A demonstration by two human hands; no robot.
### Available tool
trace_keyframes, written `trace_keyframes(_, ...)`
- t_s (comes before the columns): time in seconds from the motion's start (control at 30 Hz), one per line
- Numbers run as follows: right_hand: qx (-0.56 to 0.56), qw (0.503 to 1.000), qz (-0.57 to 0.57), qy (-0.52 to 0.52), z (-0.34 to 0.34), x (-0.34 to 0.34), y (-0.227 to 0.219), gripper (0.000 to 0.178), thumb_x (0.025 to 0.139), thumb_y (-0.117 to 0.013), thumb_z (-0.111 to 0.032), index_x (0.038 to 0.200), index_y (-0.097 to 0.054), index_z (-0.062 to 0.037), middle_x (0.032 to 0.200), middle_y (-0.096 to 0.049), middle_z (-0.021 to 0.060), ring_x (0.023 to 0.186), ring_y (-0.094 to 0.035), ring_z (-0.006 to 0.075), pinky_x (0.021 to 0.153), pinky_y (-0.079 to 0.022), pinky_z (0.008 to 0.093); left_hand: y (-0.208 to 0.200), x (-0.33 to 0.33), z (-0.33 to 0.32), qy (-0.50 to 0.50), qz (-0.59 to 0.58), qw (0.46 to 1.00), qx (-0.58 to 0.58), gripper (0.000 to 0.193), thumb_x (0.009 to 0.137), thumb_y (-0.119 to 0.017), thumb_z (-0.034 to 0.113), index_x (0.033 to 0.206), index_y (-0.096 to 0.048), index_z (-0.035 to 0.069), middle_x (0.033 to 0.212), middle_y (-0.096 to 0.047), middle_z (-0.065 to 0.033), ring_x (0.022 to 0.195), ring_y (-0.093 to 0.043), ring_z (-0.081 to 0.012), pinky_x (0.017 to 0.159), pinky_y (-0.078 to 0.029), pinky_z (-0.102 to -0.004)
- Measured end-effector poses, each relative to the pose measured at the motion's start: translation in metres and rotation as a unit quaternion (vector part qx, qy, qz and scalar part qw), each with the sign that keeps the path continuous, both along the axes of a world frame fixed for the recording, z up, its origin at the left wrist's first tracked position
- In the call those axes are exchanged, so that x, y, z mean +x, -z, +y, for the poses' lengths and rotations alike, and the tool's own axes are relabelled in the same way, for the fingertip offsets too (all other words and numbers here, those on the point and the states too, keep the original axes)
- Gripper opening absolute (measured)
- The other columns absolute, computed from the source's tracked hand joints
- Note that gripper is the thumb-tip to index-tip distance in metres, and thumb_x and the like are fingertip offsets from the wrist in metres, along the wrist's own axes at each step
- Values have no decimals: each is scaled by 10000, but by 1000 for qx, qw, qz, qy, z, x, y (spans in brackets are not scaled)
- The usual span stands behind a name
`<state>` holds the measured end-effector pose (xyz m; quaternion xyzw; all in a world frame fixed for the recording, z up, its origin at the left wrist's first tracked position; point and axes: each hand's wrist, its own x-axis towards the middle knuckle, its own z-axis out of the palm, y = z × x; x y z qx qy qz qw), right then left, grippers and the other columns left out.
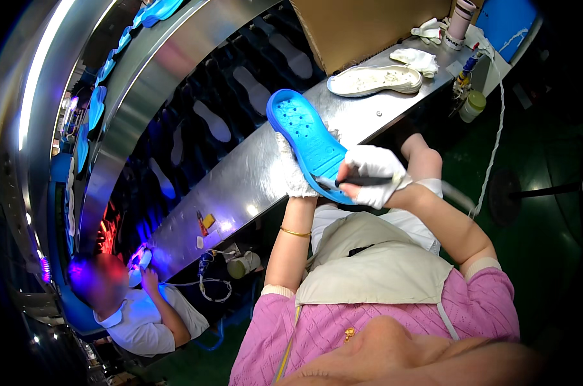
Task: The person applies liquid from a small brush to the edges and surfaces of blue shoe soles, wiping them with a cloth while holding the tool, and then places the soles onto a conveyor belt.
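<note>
- Blue sole [304,132]: one, held tilted above the desk's near edge, inner side up; holes at the far end, near end partly hidden by the right hand.
- Left hand [293,170]: gloved; gripping the blue sole by its left side, fingers mostly hidden beneath.
- Right hand [376,172]: gloved, fingertips bare; fingers pinched round a brush.
- Brush [367,182]: dark-handled, slim; tip at the blue sole's near end, inside the rim. Exact kind of tool uncertain.
- Progress: judged under way, the brush being at the blue sole. How much of the surface is done, and how much is left, cannot be told; no coating can be made out.
- Pale sole [375,82]: one, lying on the desk beyond the blue sole, apart from both hands; whether finished or waiting, not shown.
- Desk [243,172]: metal, long, beside a dark belt bearing grey soles [212,121].
- White cloth [415,61]: crumpled, just beside the pale sole.
- Pink tumbler [460,20]: upright, desk's far end.
- Co-worker [140,329]: seated at left, hand near the desk.
</note>
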<state>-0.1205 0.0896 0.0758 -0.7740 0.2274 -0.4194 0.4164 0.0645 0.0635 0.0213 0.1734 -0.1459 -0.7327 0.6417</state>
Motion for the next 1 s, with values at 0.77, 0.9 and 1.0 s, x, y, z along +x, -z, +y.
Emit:
trace_keyframes(0.77,-10,1000,-17,-9,7,-1,4,93,809,-694,-2,857,-629,-48,868,-632,71,735,-629,142,659,-513,255,15,0,5,81,246,952,-164,858,864,-426,729,1459,-354,115,1421,-461,-153,1265,-477,-354,1062,-388,-536)
trace_keyframes(0.9,316,944,-99,-1,8,-1,5,94,825,-686,12,892,-636,-30,927,-662,59,752,-632,92,653,-524,231,6,1,2,39,250,957,-146,809,877,-426,705,1443,-398,128,1432,-454,-152,1264,-478,-363,1053,-392,-548)
trace_keyframes(1.0,198,976,-95,-10,5,-4,4,89,832,-679,7,898,-635,-33,889,-658,54,728,-614,88,664,-521,232,-6,5,6,-29,49,989,-139,758,898,-429,675,1411,-437,117,1368,-528,-133,1195,-547,-339,1024,-439,-510)
